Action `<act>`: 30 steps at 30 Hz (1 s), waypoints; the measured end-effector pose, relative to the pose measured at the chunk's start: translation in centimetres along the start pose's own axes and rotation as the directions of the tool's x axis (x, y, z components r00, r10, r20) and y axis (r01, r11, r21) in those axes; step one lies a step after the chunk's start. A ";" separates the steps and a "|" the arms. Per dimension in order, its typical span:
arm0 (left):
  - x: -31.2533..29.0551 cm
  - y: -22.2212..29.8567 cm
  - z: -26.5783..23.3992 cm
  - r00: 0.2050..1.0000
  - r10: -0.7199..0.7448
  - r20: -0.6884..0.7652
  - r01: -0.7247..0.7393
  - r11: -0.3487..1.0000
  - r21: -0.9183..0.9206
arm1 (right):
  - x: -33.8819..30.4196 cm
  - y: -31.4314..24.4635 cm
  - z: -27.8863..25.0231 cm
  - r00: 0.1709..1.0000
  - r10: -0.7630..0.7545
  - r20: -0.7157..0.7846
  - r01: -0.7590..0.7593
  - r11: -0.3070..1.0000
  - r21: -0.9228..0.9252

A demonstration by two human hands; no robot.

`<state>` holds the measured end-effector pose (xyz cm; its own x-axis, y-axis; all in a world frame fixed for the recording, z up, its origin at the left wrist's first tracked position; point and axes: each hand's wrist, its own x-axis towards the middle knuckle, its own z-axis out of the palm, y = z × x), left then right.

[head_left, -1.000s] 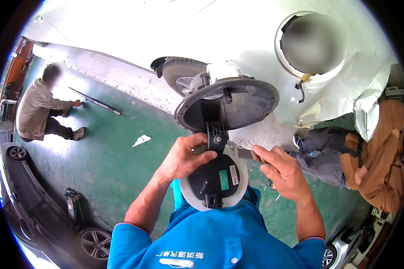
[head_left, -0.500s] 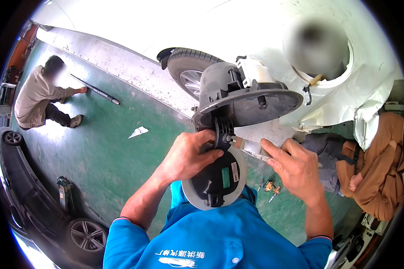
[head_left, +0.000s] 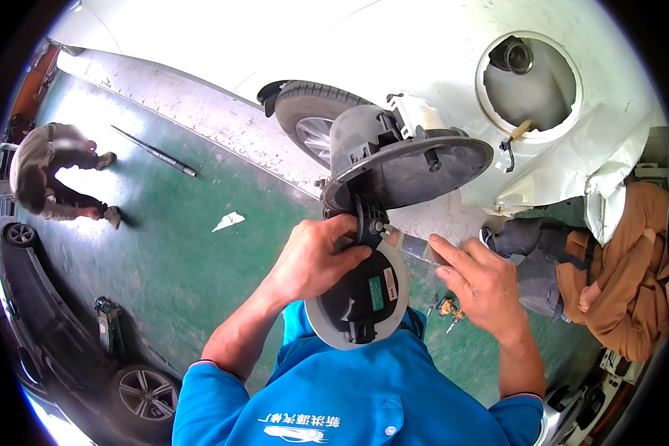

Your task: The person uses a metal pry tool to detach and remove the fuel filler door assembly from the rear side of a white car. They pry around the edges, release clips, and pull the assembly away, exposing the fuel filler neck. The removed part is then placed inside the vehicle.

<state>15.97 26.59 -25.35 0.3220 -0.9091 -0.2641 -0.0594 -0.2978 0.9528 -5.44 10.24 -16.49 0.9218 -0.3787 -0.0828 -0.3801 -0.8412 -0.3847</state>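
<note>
My left hand [head_left: 314,259] is closed round the hinge of a black fuel filler housing [head_left: 416,177], with the thumb on the hinge arm. The fuel flap [head_left: 358,293] hangs open below it, its black inner side with a green label facing up. A white plastic piece [head_left: 418,115] sits on the housing's back. My right hand [head_left: 483,281] pinches a flat, shiny blade-like tool [head_left: 416,247]; its tip is at the hinge pin, and its exact kind is unclear.
A white car body [head_left: 438,52] with a round filler opening [head_left: 535,89] and a crumpled panel stands ahead, its wheel [head_left: 316,123] below. A person in brown [head_left: 624,275] is at right; another [head_left: 48,171] bends at left, near a long rod [head_left: 156,151]. Tools [head_left: 447,308] lie on the floor.
The person at left has let go of the rod, which stays on the floor, and has shifted left. My right hand and the tool have moved slightly left; my left hand keeps its hold.
</note>
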 end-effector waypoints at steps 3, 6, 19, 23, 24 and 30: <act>0.3 0.2 0.0 1.000 -0.003 0.014 0.002 0.999 0.048 | 0.0 0.5 0.1 1.000 0.009 -0.005 -0.009 1.000 0.024; 0.2 0.4 -0.1 0.999 0.050 0.003 -0.050 0.991 0.128 | 0.4 0.9 0.0 1.000 -0.019 0.002 0.019 0.999 0.041; 0.5 0.2 -0.5 0.993 0.120 -0.011 -0.115 0.971 0.209 | 2.1 1.5 0.2 0.989 -0.139 -0.050 0.141 0.988 0.056; 0.8 0.2 -0.6 0.995 0.097 -0.008 -0.095 0.982 0.163 | 1.8 2.2 1.6 0.984 -0.151 -0.094 0.153 0.988 0.009; 0.8 0.4 -0.7 0.997 0.078 0.006 -0.078 0.983 0.164 | 1.8 2.3 1.8 0.982 -0.157 -0.104 0.157 0.988 -0.002; 1.0 0.2 -0.5 0.988 0.154 -0.014 -0.147 0.963 0.225 | 3.0 2.8 1.3 0.988 -0.139 -0.064 0.148 0.976 0.159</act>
<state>16.73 25.71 -25.36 0.3221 -0.9401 -0.1119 -0.3171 -0.2185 0.9229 -3.62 7.21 -19.04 0.9590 -0.2817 0.0308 -0.2224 -0.8155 -0.5343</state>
